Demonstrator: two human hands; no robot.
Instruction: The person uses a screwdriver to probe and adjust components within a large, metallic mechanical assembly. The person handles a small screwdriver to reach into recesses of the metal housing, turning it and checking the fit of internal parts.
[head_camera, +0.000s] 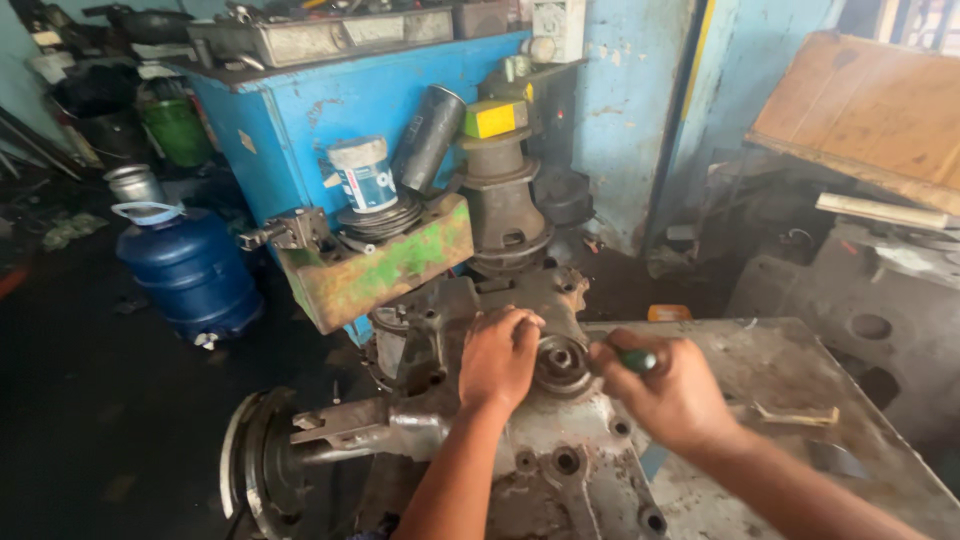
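Our right hand (672, 392) grips tight a green-handled tool (636, 358) beside the bearing (560, 362); our left hand (497, 355), holding nothing, presses the gearbox (560, 455). The tool could slip and poke us.

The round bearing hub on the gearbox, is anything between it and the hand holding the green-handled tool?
Nothing visible. The right hand grips the green-handled tool right beside the round hub, with no part between. The left hand rests on the gearbox casing on the hub's other side.

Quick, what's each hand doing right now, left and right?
Left hand: fingers curled, resting on the grey metal housing, gripping nothing visible.
Right hand: closed around a green-handled tool.
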